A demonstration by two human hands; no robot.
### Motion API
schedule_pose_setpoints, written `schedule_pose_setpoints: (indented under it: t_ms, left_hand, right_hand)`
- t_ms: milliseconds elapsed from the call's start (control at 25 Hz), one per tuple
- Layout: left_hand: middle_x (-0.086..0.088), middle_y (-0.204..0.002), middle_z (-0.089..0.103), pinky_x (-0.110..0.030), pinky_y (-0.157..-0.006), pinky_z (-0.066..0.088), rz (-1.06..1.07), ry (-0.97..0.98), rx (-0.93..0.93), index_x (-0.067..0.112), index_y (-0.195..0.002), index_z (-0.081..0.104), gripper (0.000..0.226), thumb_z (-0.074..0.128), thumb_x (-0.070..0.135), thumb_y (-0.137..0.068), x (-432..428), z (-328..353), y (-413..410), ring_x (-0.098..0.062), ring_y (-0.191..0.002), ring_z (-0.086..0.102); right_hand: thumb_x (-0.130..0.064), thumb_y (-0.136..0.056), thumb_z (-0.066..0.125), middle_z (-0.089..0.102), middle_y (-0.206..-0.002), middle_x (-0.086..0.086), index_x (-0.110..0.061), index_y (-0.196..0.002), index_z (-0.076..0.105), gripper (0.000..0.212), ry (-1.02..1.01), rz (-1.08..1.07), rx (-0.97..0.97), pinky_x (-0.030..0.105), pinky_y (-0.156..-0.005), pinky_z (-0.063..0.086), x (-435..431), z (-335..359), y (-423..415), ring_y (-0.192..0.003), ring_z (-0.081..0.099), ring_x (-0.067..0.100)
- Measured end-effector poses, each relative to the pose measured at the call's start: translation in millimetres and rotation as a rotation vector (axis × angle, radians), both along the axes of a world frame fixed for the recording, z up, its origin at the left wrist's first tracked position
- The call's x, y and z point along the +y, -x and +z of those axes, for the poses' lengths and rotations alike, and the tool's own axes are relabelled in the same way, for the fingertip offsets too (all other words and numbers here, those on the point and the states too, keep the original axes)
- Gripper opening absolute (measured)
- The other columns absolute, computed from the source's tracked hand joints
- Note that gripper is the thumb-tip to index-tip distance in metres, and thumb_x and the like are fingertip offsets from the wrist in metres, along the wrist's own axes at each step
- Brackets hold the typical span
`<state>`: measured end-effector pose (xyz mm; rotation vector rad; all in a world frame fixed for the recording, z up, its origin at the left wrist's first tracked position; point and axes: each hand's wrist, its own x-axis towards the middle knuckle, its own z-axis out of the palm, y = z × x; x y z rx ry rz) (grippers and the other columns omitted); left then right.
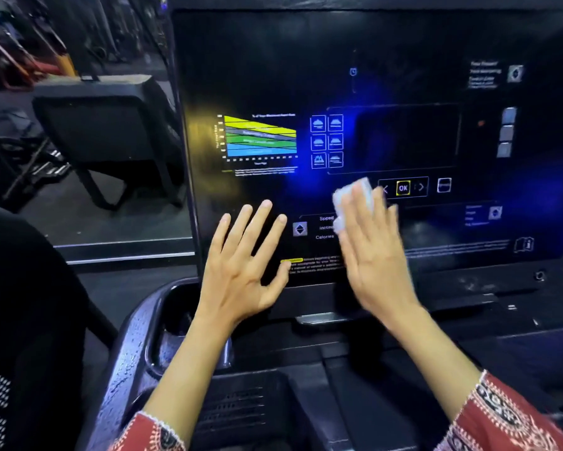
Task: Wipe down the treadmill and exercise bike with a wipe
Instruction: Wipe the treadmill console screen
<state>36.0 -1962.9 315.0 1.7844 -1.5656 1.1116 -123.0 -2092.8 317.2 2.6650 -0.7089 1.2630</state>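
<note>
The treadmill's black console panel (387, 60) fills the upper right, printed with a coloured heart-rate chart, blue program icons and an OK key. My right hand (373, 252) lies flat on the panel's lower middle, its straight fingers pressing a pale wipe (355, 198) against the surface just left of the OK key. The wipe shows above and beside the fingertips; the rest is under the hand. My left hand (244, 262) rests on the lower left of the panel with its fingers spread and straight, holding nothing.
A cup holder recess (176, 314) sits in the tray below the panel's left corner. Below the hands runs the dark console tray (469, 320). Another black machine console (104, 125) stands at the left, with gym gear behind it. Dark fabric (20, 320) fills the lower left.
</note>
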Motion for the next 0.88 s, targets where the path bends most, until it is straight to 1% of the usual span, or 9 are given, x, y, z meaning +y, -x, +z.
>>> schedule_pose_setpoints:
  t_ms: [80,160,280,360,520,600,680,800,880]
  left_hand:
    - [-0.016,-0.141,0.046,-0.046,-0.11,0.026,0.012,0.009,-0.011,0.012,-0.134,0.05,0.054,0.055,0.037,-0.085,-1,0,-1,-0.031,-0.13,0.041]
    - [-0.017,-0.141,0.047,-0.047,-0.109,0.027,0.018,0.014,-0.017,0.012,-0.134,0.049,0.054,0.053,0.037,-0.086,-2,0,0,-0.031,-0.13,0.041]
    - [-0.016,-0.142,0.045,-0.046,-0.11,0.026,0.045,0.019,-0.018,0.013,-0.134,0.048,0.056,0.054,0.038,-0.085,-2,-2,2,-0.032,-0.13,0.04]
    - [-0.016,-0.143,0.041,-0.044,-0.111,0.025,0.078,0.039,0.013,0.013,-0.135,0.047,0.058,0.054,0.04,-0.084,-3,-2,3,-0.032,-0.131,0.039]
    - [-0.019,-0.145,0.039,-0.043,-0.113,0.021,0.128,0.076,0.086,0.013,-0.136,0.048,0.06,0.053,0.042,-0.084,-16,14,6,-0.032,-0.134,0.035]
    - [-0.02,-0.145,0.039,-0.043,-0.113,0.02,0.138,0.083,0.105,0.012,-0.136,0.049,0.061,0.053,0.04,-0.083,-25,28,7,-0.031,-0.135,0.033]
    - [-0.021,-0.145,0.039,-0.043,-0.114,0.019,0.148,0.091,0.106,0.011,-0.136,0.05,0.061,0.054,0.038,-0.082,-32,39,7,-0.032,-0.136,0.032]
    - [-0.021,-0.145,0.039,-0.044,-0.114,0.018,0.145,0.099,0.103,0.01,-0.136,0.05,0.061,0.054,0.037,-0.082,-40,46,8,-0.033,-0.135,0.033]
    - [-0.021,-0.146,0.039,-0.045,-0.113,0.019,0.137,0.103,0.099,0.01,-0.136,0.051,0.06,0.052,0.038,-0.083,-46,51,8,-0.032,-0.135,0.033]
  right_hand:
    - [-0.021,-0.101,0.035,0.02,-0.156,0.001,-0.014,-0.148,0.028,0.048,0.223,0.18,0.199,0.044,-0.116,0.013,14,-20,0,-0.143,0.023,0.026]
    - [-0.023,-0.101,0.036,0.027,-0.153,0.002,-0.014,-0.145,0.034,0.045,0.359,0.193,0.256,0.041,-0.117,0.011,-8,-4,0,-0.141,0.027,0.024]
    - [-0.025,-0.104,0.026,0.025,-0.154,0.011,-0.008,-0.148,0.028,0.047,0.03,-0.076,-0.032,0.036,-0.119,-0.002,-40,16,18,-0.144,0.015,0.027]
    - [-0.022,-0.104,0.026,0.018,-0.156,0.013,-0.005,-0.149,0.02,0.049,-0.085,-0.079,-0.074,0.038,-0.12,-0.002,-29,1,29,-0.147,0.004,0.028]
    - [-0.022,-0.101,0.033,0.024,-0.154,0.007,-0.006,-0.146,0.03,0.048,0.18,0.173,0.126,0.037,-0.118,0.009,3,-4,-5,-0.146,0.018,0.023]
    - [-0.022,-0.1,0.036,0.026,-0.152,0.004,-0.008,-0.145,0.035,0.047,0.261,0.141,0.092,0.036,-0.118,0.009,-22,32,-20,-0.142,0.024,0.023]
    - [-0.022,-0.101,0.034,0.027,-0.153,0.007,-0.008,-0.146,0.034,0.047,0.152,0.026,-0.041,0.035,-0.118,0.002,-53,58,-15,-0.143,0.021,0.024]
    - [-0.027,-0.105,0.024,0.016,-0.158,0.011,-0.008,-0.15,0.022,0.049,-0.109,-0.068,-0.182,0.036,-0.12,-0.003,-55,53,3,-0.147,0.004,0.025]
    - [-0.025,-0.105,0.023,0.016,-0.157,0.011,-0.008,-0.149,0.024,0.047,-0.02,0.03,-0.09,0.038,-0.12,0.002,-28,40,-10,-0.147,0.005,0.026]
